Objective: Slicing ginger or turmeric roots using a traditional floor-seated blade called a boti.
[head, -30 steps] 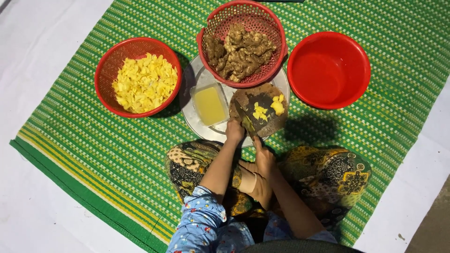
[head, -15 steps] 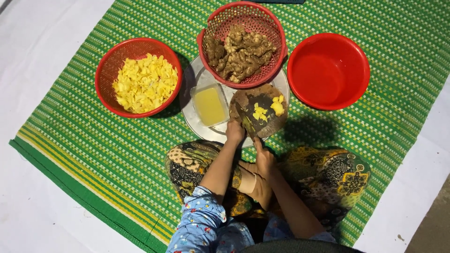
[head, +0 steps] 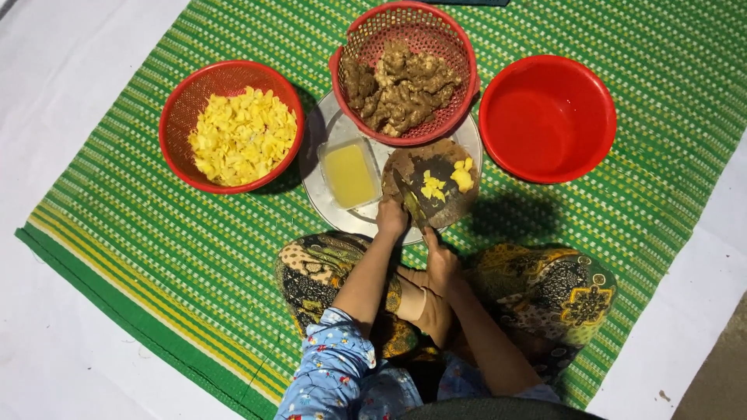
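Resting at the near edge of the round wooden board point(head: 433, 183), the left hand point(head: 391, 218) pinches a small, firm, slippery ginger piece point(head: 413, 207) low, while whether the right hand point(head: 440, 260) grips anything cannot be told.

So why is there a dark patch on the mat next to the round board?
Head view: that patch is a shadow on the green mat, right of the chopping board; light seems to come from the left. The red bowl shows soft glare. The picture is mostly sharp; the hands are small.

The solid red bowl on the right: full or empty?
Empty. The red bowl shows only its bare inner surface, unlike the mesh basket heaped with yellow slices.
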